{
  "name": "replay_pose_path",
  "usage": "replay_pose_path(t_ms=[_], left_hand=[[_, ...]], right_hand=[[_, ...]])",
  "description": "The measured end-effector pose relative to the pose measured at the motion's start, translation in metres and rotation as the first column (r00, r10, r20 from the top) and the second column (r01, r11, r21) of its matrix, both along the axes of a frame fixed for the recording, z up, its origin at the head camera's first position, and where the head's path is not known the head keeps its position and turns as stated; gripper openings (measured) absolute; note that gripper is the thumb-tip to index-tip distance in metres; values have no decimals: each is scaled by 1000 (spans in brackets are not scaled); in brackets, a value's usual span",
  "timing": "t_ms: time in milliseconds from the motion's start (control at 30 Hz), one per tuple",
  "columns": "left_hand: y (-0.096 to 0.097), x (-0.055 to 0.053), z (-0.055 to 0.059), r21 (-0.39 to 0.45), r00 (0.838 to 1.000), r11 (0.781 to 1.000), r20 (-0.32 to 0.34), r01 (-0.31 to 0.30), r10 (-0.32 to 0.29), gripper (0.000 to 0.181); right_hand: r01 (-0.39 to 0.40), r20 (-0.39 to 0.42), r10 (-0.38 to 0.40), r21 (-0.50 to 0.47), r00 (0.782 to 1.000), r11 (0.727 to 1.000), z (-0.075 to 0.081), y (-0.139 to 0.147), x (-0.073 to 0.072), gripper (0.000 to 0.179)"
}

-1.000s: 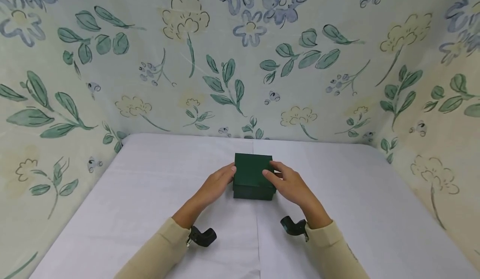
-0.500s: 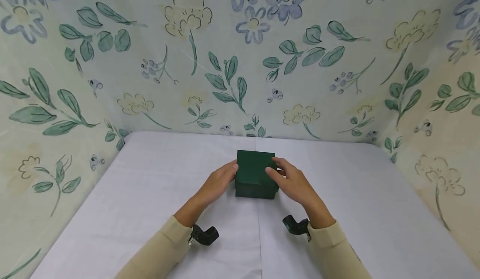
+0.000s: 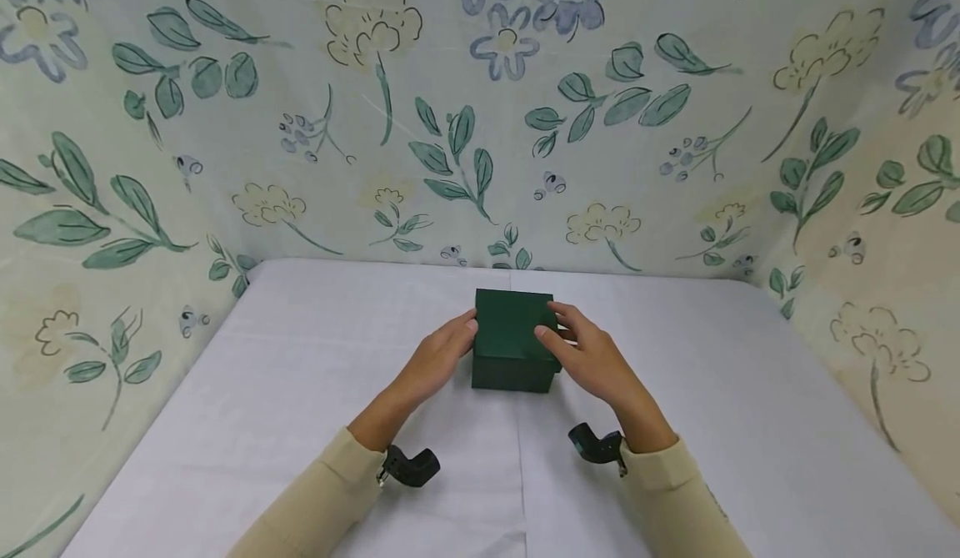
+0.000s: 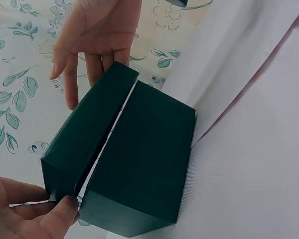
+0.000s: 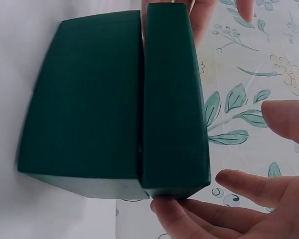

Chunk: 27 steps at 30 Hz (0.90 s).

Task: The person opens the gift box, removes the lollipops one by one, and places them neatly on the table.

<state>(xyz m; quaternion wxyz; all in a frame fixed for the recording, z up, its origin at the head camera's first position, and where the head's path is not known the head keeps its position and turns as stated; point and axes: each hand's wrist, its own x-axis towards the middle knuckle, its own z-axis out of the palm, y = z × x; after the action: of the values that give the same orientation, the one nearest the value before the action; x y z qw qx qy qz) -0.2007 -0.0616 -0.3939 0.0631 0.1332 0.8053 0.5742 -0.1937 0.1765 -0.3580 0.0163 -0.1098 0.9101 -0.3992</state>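
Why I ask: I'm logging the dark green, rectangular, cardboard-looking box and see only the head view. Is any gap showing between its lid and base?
Observer: Yes. The left wrist view shows a pale gap between the dark green, shallow rectangular lid and the deeper green base.
Operator: Does the right thumb press the lid's top?
Observer: No. The right wrist view shows the thumb of the right hand apart from it.
Operator: And the left one?
Observer: The left wrist view shows the left hand with its thumb tip at the lid's lower edge, by a corner.
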Motion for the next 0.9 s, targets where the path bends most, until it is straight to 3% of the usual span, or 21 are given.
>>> replay_pose_path(t_ms=[267,433,633,900], left_hand=[[-8,-2,11,44,999,999,-45,-6,8,58],[-13,-6,15,91,996,995,-75,-49,55,54],[-18,-7,18,115,989,986,-73,-124,133,53],[-30,-8,27,155,961,953,-55,-261,272,50]], right_hand=[[-14,-29,13,-21,1000,1000,6,-7,-2,68],[-12,-37,10,-56,999,998,12,-12,-3,68],[-6,-60,3,-62,998,998,17,-17,-6,66],[-29,-37,25,-131,999,991,24,-32,-14,64]])
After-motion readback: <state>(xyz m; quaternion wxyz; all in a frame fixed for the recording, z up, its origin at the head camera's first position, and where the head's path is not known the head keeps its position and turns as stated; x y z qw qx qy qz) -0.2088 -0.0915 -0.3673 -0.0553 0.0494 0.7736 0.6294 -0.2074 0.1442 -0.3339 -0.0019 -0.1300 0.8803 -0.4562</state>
